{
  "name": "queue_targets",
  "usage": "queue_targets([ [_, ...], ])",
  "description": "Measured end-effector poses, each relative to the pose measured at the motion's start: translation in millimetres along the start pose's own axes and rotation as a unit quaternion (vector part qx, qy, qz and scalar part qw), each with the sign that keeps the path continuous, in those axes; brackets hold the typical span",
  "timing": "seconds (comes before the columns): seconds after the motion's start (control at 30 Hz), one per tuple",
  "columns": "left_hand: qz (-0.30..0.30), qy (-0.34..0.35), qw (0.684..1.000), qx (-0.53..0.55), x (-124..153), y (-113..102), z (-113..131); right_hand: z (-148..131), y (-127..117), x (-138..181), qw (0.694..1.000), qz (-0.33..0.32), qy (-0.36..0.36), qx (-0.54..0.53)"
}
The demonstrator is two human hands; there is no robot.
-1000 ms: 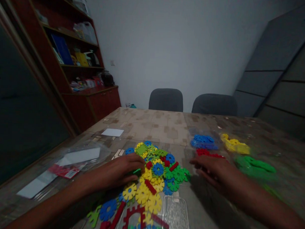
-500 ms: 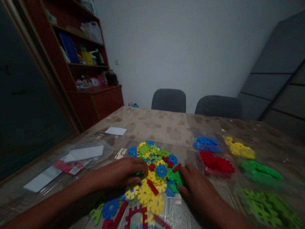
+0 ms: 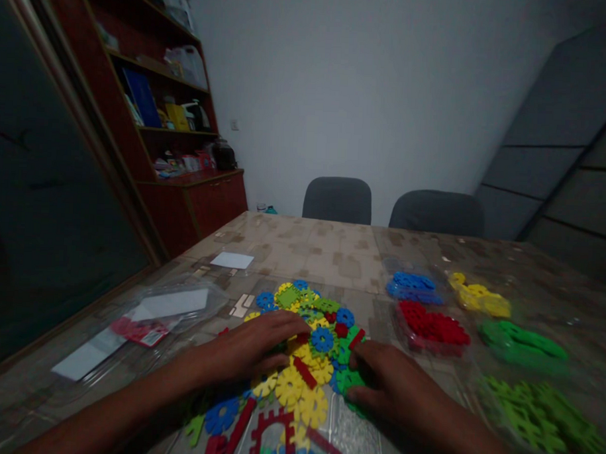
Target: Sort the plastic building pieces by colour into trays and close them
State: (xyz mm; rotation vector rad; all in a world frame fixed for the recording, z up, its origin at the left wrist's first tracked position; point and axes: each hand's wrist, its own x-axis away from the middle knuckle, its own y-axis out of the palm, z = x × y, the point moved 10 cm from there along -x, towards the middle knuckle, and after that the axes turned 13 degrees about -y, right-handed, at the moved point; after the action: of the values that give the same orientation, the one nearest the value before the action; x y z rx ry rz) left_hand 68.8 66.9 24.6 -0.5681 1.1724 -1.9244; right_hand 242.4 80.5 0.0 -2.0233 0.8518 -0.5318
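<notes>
A mixed heap of plastic gear-shaped building pieces (image 3: 302, 379) lies before me in yellow, blue, green and red. My left hand (image 3: 259, 341) reaches over its left side, fingers stretched out and thumb apart; the fingertips touch a red piece (image 3: 302, 337), partly hidden. At the heap's right edge, my right hand (image 3: 387, 375) has its fingers curled and thumb around green gear pieces (image 3: 350, 379), partly covered by the hand. A blue gear (image 3: 322, 339) lies between both hands. Nearer me are a red square frame piece (image 3: 273, 428) and red bars (image 3: 241, 425).
On the right stand clear tubs of sorted pieces: blue (image 3: 414, 286), yellow (image 3: 482, 299), red (image 3: 433, 326), green (image 3: 525, 347) and light green (image 3: 545, 415). Clear packaging with a red label (image 3: 140, 330) lies left, a white card (image 3: 233, 259) farther back. Two grey chairs (image 3: 337, 200) stand behind the table.
My left hand has moved right and uncurled over the heap, reaching a red piece. My right hand's fingers have curled in, and a green piece now shows below its thumb.
</notes>
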Motion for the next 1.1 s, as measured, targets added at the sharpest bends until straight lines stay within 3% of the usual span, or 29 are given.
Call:
queue_targets([
  [0.17, -0.006, 0.030, 0.999, 0.011, -3.1, -1.5, 16.5, -18.5, -10.4, -7.8, 0.991, 0.086, -0.095, 0.034],
  [0.27, -0.003, 0.035, 0.999, 0.008, -3.6, -2.6, 18.3, -29.4, 0.1, -10.3, 0.987, 0.080, -0.132, 0.047],
  [0.5, -0.047, 0.042, 0.998, 0.032, -3.2, -3.0, 23.2, -43.8, 5.3, -22.0, 0.990, 0.076, -0.114, 0.035],
  [0.83, -0.046, 0.044, 0.998, 0.017, -3.6, -4.9, 30.0, -23.0, 1.9, -21.6, 0.990, 0.112, -0.085, -0.010],
  [1.1, -0.115, 0.085, 0.989, 0.023, 16.9, 16.1, 74.4, -16.5, 1.8, -19.7, 0.993, 0.106, -0.060, 0.005],
])
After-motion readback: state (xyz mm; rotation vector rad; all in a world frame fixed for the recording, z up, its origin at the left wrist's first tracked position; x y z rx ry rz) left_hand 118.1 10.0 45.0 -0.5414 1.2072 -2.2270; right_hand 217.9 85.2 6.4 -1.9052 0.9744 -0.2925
